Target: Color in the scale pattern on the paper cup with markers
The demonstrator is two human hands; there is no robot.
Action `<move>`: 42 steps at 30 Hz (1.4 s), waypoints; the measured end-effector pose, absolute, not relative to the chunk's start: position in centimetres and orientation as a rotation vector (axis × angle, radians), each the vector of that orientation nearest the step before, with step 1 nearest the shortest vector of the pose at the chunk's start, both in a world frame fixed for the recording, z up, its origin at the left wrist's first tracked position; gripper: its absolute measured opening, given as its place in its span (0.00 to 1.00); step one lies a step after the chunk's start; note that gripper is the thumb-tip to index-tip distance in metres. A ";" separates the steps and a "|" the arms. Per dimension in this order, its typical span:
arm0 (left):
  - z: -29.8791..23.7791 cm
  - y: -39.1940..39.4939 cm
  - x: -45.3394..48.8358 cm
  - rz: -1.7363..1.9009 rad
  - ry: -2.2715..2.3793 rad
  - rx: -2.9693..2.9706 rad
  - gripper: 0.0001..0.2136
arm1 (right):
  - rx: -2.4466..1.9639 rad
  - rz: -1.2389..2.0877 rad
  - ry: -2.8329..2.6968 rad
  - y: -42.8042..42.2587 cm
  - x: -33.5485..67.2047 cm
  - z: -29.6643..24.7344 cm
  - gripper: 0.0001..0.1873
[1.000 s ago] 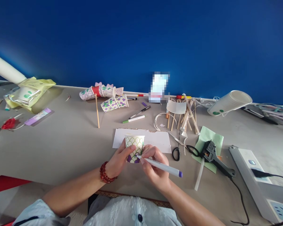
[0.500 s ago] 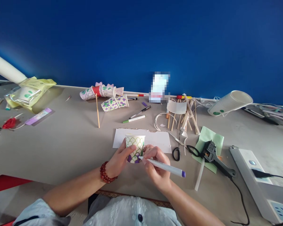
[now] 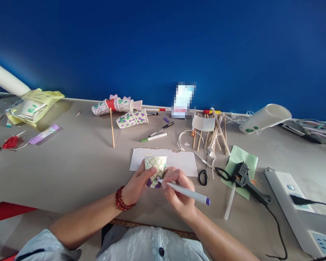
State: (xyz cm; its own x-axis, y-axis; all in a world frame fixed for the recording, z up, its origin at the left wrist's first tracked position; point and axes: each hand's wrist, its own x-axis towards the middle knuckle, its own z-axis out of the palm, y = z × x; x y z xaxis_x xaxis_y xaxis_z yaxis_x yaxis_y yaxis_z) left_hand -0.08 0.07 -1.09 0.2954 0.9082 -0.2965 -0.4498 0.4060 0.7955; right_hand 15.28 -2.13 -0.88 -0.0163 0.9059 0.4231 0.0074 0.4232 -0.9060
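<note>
My left hand (image 3: 138, 183) is closed around a paper cup (image 3: 156, 163), its thumb lying across the front. Green scale outlines cover the cup, and some scales near its base are filled in purple. In my right hand (image 3: 180, 194) is a white marker (image 3: 188, 192) with a purple end, its tip against the lower part of the cup. The right fingers pinch the marker close to the tip. Under and behind the cup lies a piece of white cardboard (image 3: 182, 163). Two decorated cups (image 3: 132, 119) joined at the rims rest farther back.
A fish made of cups (image 3: 111, 105) leans at the back with a wooden stick (image 3: 112, 130). Scissors (image 3: 203, 177), a glue gun (image 3: 243, 177) on green paper, and a power strip (image 3: 290, 203) lie to the right. Behind stand a phone (image 3: 182, 101), bundled sticks (image 3: 214, 134) and stacked cups (image 3: 266, 117).
The marker and my right hand have shifted slightly left, the tip moving a little left and up across the cup. My left hand and the cup stay nearly still.
</note>
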 end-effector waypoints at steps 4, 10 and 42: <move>-1.2 0.0 -0.1 0.990 0.833 0.614 0.21 | -0.852 0.895 -1.383 -2.1 15.3 -0.8 0.07; -0.7 0.0 0.0 0.999 0.867 0.618 0.20 | -0.889 0.895 -1.384 -2.1 15.3 -0.9 0.06; -1.3 0.0 -0.1 1.001 0.826 0.632 0.18 | -0.847 0.963 -1.354 -2.2 15.4 -1.4 0.07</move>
